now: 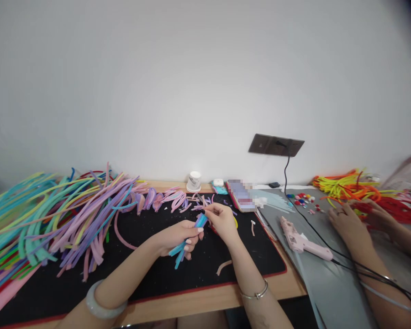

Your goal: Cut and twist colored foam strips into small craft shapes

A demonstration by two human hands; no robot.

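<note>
My left hand [182,237] is wrapped round a small bundle of blue and purple pipe cleaners [201,220], which slants over the black mat. Their lower ends stick out below the fingers. At the bundle's upper end my right hand [222,220] pinches with thumb and forefinger; the exact tip is too small to make out. A yellow round thing [236,222], partly hidden, shows behind my right hand. Looped pink and purple pipe-cleaner pieces [174,197] lie in a row beyond my hands, with short scraps beside them.
A large heap of pastel pipe cleaners [71,219] covers the left. At the back stand a paper cup [193,181] and a phone [241,195]. A pink glue gun [304,241] with its cord lies right, near another person's hands [352,224] and orange-red pipe cleaners [356,185].
</note>
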